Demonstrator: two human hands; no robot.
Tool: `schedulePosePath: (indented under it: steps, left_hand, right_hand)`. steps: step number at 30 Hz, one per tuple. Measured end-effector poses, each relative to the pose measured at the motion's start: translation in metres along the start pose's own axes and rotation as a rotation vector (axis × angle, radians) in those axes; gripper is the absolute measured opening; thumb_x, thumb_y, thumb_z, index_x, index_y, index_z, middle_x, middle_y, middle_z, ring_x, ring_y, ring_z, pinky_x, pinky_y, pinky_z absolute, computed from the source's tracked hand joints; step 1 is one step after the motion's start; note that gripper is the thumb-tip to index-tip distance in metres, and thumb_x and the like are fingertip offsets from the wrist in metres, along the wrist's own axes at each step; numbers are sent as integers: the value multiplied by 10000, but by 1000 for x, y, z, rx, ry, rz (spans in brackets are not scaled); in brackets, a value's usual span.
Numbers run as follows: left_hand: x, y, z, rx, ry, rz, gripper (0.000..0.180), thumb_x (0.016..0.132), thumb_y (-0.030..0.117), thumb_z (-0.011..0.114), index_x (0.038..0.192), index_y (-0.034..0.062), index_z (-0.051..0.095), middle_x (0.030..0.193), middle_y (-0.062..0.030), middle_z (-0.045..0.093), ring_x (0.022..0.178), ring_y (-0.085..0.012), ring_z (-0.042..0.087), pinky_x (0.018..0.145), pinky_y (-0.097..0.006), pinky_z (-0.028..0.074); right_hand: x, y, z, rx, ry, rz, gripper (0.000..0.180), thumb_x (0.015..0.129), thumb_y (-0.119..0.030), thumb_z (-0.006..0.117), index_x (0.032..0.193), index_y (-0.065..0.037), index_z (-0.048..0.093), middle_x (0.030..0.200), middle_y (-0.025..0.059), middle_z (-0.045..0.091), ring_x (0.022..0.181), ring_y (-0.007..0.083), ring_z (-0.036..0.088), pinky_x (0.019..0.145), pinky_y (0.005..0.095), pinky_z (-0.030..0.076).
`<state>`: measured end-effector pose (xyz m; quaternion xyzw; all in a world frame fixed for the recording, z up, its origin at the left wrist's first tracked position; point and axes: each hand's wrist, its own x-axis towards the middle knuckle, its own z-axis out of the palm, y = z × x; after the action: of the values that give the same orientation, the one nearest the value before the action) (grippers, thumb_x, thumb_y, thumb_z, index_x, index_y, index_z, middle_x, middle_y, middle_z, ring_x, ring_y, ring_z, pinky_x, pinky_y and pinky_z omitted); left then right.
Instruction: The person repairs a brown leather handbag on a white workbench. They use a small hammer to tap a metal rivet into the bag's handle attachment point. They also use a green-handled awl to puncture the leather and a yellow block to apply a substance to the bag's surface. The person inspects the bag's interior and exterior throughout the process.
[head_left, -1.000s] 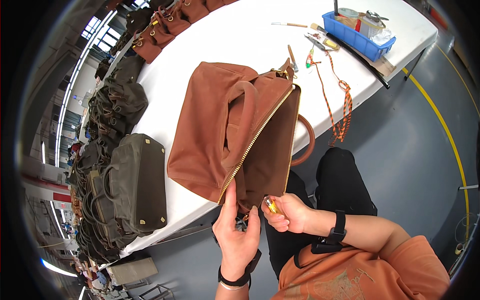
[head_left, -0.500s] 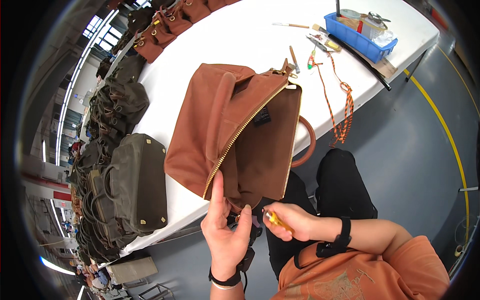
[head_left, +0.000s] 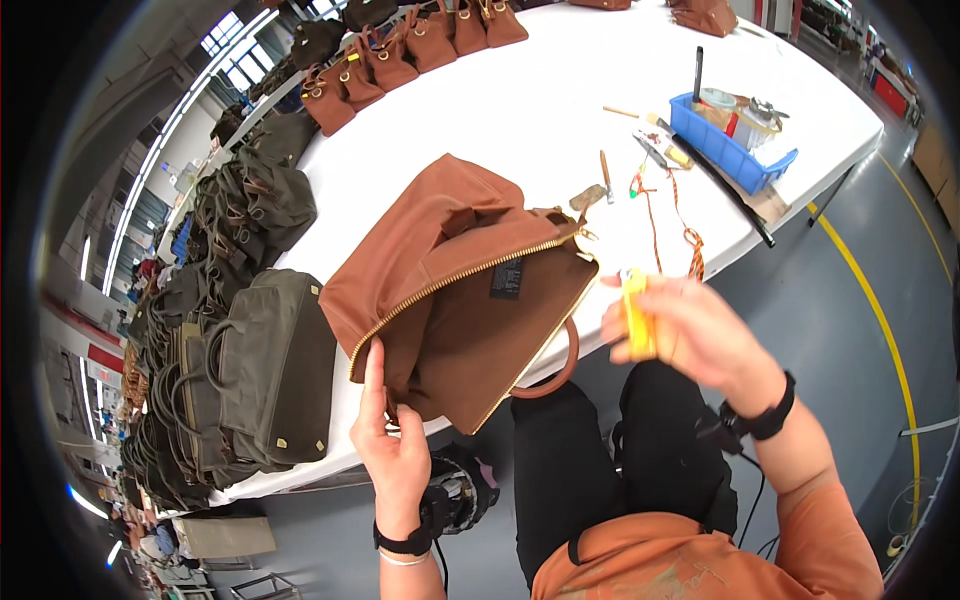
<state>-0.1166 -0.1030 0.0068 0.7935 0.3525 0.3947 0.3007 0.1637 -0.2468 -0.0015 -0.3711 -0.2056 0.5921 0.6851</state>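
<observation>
A reddish-brown handbag [head_left: 415,235] lies on the white table with its brass zip undone, its brown lining and a dark label [head_left: 507,278] showing inside. My left hand [head_left: 393,462] grips the bag's near end, forefinger along the zip edge and thumb at the opening; its other fingers are partly hidden. To the right of the bag, my right hand [head_left: 695,325] is raised with its fingers around a yellow lighter [head_left: 638,322], apart from the bag. One rolled handle [head_left: 552,378] hangs over the table edge near my legs.
Dark green handbags [head_left: 285,365] crowd the left side. Smaller brown bags [head_left: 430,42] line the far edge. At right are a blue tray [head_left: 730,150] of supplies, a black rod [head_left: 735,200], a small hammer [head_left: 606,177], and an orange cord [head_left: 692,245].
My right hand has moved up and right with the lighter, away from the bag's near end. The left hand has shifted left with the bag's edge, and the bag has tilted.
</observation>
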Motion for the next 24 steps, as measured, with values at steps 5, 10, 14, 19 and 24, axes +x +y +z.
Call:
schedulePosePath:
  steps: [5,10,14,19,24]
  left_hand:
    - [-17,-26,5,154,-32,95,634,784,-132,396,1393,21,487,991,-107,639,765,-105,519,755,-232,439]
    - [-30,-31,12,291,-77,233,410,755,28,640,1155,-59,621,1298,-203,577,1212,-372,544,1055,-486,374]
    - [-35,-20,18,485,-182,339,495,702,221,817,1120,13,651,1433,-149,474,1330,-316,440,1101,-540,275]
    - [-39,-38,22,587,-125,375,334,754,136,770,1066,56,680,1385,-76,536,1309,-291,471,1104,-554,276]
    - [-21,-37,5,588,-76,311,267,841,4,645,1103,42,674,1354,-80,567,1304,-291,484,1135,-522,247]
  right_hand:
    - [51,-32,-27,-190,253,-84,202,917,-94,565,1059,48,543,992,144,621,930,223,633,820,386,556]
    - [94,-35,-56,-324,348,-141,208,872,-78,579,1027,49,527,949,109,548,858,204,566,789,384,529]
    - [110,-36,-63,-518,495,-252,279,835,-64,577,1069,76,520,1016,147,559,892,253,572,862,413,494]
    - [98,-22,-36,-1196,428,-506,483,812,-61,584,1272,57,500,1205,157,598,1096,290,553,982,405,419]
    - [74,-16,-12,-1553,116,-377,527,778,-34,589,1294,29,501,1125,187,635,1083,361,547,969,416,430]
